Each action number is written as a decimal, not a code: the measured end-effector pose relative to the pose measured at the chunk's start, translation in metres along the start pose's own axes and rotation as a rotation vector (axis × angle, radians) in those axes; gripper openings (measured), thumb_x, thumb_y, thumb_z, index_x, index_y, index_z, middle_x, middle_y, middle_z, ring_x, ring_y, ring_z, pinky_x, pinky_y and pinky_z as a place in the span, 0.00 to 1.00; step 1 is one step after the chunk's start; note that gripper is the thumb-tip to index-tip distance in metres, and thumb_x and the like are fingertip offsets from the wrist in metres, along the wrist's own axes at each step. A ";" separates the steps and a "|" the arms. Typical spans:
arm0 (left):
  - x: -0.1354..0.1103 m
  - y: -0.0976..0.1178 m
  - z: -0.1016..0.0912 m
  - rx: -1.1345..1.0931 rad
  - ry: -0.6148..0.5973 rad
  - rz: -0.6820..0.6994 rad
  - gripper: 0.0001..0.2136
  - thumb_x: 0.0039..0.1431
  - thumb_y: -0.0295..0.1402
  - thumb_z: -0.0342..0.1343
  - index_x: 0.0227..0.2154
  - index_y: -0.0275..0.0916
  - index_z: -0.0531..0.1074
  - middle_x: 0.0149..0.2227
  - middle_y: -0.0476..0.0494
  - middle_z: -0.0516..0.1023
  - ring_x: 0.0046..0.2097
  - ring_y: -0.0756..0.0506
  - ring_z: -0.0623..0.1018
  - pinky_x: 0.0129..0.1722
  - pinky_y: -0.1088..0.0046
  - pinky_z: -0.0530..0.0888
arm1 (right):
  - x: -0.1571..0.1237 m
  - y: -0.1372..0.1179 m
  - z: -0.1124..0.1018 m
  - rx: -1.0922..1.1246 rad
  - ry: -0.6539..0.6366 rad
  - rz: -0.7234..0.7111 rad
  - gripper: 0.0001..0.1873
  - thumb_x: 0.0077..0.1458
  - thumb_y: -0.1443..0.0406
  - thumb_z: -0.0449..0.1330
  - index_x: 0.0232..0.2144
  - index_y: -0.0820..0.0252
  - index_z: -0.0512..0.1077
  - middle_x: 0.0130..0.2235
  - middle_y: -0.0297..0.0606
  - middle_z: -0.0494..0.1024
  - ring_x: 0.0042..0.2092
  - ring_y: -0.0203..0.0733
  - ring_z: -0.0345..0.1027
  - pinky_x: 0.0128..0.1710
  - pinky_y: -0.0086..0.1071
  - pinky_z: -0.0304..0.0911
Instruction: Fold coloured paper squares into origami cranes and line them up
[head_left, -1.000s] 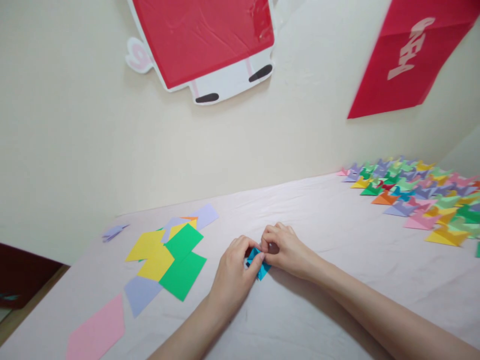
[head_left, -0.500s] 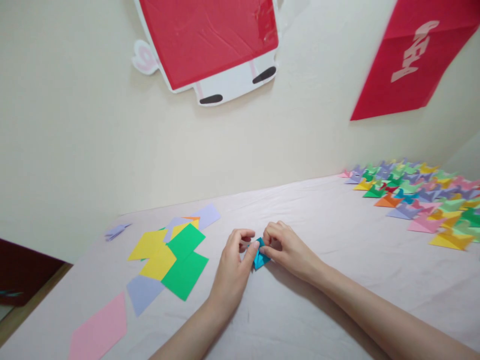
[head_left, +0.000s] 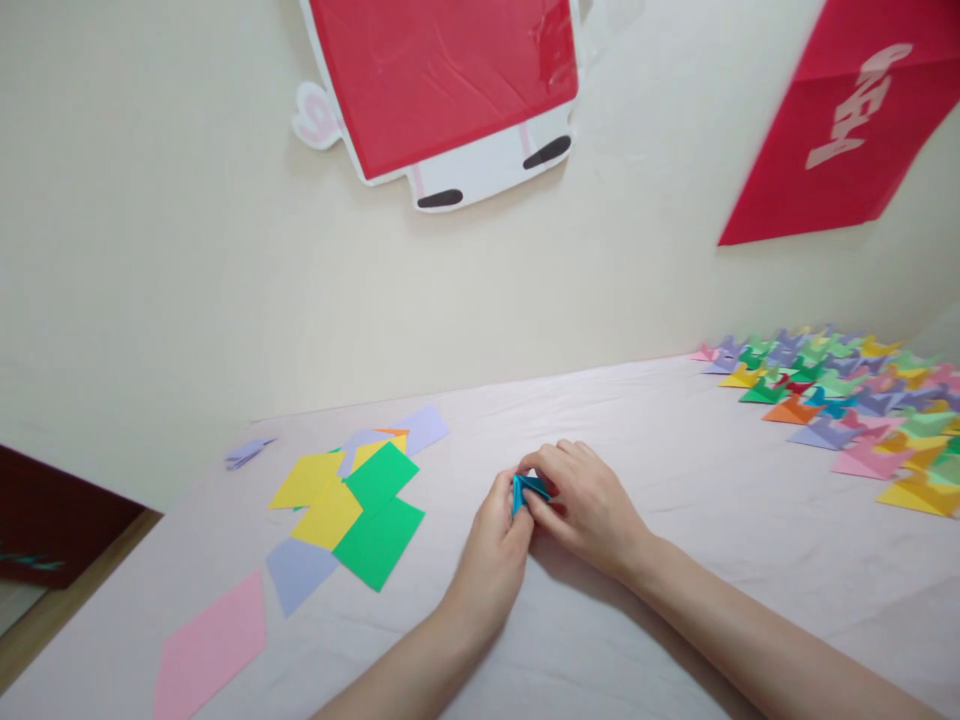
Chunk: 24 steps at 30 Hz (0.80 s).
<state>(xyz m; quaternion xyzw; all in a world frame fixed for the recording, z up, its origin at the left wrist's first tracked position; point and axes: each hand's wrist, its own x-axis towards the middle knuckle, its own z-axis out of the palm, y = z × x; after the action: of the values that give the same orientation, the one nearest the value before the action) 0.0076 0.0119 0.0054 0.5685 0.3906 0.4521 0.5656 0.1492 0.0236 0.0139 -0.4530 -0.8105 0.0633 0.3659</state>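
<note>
A small folded piece of blue paper (head_left: 529, 488) is held between my two hands at the middle of the pale cloth surface. My left hand (head_left: 496, 530) is closed on its near left side, thumb pressed against the paper. From the right, my right hand (head_left: 585, 500) pinches the paper with thumb and index finger. Parts of the folds are hidden behind my fingers.
Flat paper sheets lie to the left, among them green (head_left: 379, 540), yellow (head_left: 328, 515) and pink (head_left: 214, 645). A small folded lilac paper (head_left: 249, 453) is at the far left. Rows of folded paper figures (head_left: 847, 400) stand at the right, near the wall (head_left: 450, 310).
Both hands have closed in tighter around the blue paper, covering more of it. The paper now shows a different face, with a fold standing out to the right. The view has shifted slightly left.
</note>
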 end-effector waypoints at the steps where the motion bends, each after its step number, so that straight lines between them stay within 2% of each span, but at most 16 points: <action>1: 0.001 -0.001 0.000 -0.009 -0.016 -0.008 0.11 0.58 0.28 0.51 0.44 0.37 0.70 0.47 0.41 0.75 0.50 0.42 0.74 0.52 0.66 0.69 | 0.000 0.001 0.000 0.006 0.003 -0.008 0.06 0.56 0.72 0.54 0.36 0.59 0.68 0.31 0.37 0.73 0.34 0.42 0.61 0.37 0.35 0.54; 6: 0.004 0.003 -0.001 -0.168 -0.091 -0.220 0.12 0.51 0.29 0.51 0.40 0.35 0.69 0.40 0.40 0.77 0.40 0.43 0.78 0.35 0.71 0.74 | -0.002 0.007 0.002 0.175 0.027 -0.013 0.09 0.55 0.73 0.51 0.33 0.57 0.70 0.29 0.34 0.72 0.32 0.39 0.64 0.35 0.32 0.56; 9: 0.007 0.010 -0.003 -0.205 -0.108 -0.315 0.15 0.47 0.29 0.51 0.40 0.34 0.69 0.38 0.41 0.78 0.34 0.45 0.79 0.32 0.73 0.74 | -0.002 0.008 0.002 0.290 0.012 0.024 0.12 0.54 0.73 0.50 0.33 0.56 0.71 0.28 0.33 0.72 0.31 0.38 0.65 0.33 0.30 0.58; 11: 0.007 0.013 -0.004 -0.212 -0.112 -0.329 0.15 0.48 0.31 0.53 0.41 0.34 0.69 0.38 0.41 0.78 0.33 0.46 0.79 0.32 0.73 0.74 | -0.003 0.007 0.001 0.310 0.002 0.072 0.11 0.55 0.72 0.51 0.33 0.56 0.72 0.28 0.33 0.72 0.31 0.37 0.66 0.32 0.29 0.59; 15: 0.006 0.012 -0.001 -0.161 -0.110 -0.269 0.14 0.51 0.33 0.54 0.40 0.34 0.69 0.39 0.40 0.78 0.35 0.45 0.79 0.32 0.74 0.74 | -0.004 0.006 0.003 0.291 -0.048 0.202 0.06 0.56 0.67 0.55 0.36 0.57 0.71 0.30 0.33 0.74 0.30 0.37 0.66 0.31 0.29 0.59; 18: 0.004 0.011 0.001 -0.128 -0.088 -0.252 0.13 0.52 0.33 0.55 0.40 0.33 0.69 0.39 0.39 0.78 0.36 0.45 0.79 0.33 0.73 0.74 | -0.004 0.006 0.004 0.288 -0.063 0.260 0.05 0.56 0.68 0.54 0.33 0.57 0.71 0.29 0.32 0.74 0.29 0.36 0.66 0.30 0.28 0.58; 24: 0.005 0.014 -0.001 -0.176 -0.115 -0.301 0.15 0.49 0.33 0.54 0.40 0.33 0.69 0.36 0.41 0.78 0.34 0.45 0.79 0.31 0.73 0.74 | -0.004 0.007 0.001 0.372 -0.012 0.131 0.10 0.55 0.71 0.52 0.32 0.57 0.73 0.28 0.32 0.72 0.30 0.36 0.65 0.30 0.28 0.58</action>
<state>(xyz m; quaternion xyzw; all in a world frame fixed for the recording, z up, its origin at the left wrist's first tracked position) 0.0067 0.0160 0.0199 0.4768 0.3972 0.3615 0.6959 0.1543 0.0251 0.0080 -0.4290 -0.7556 0.2385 0.4337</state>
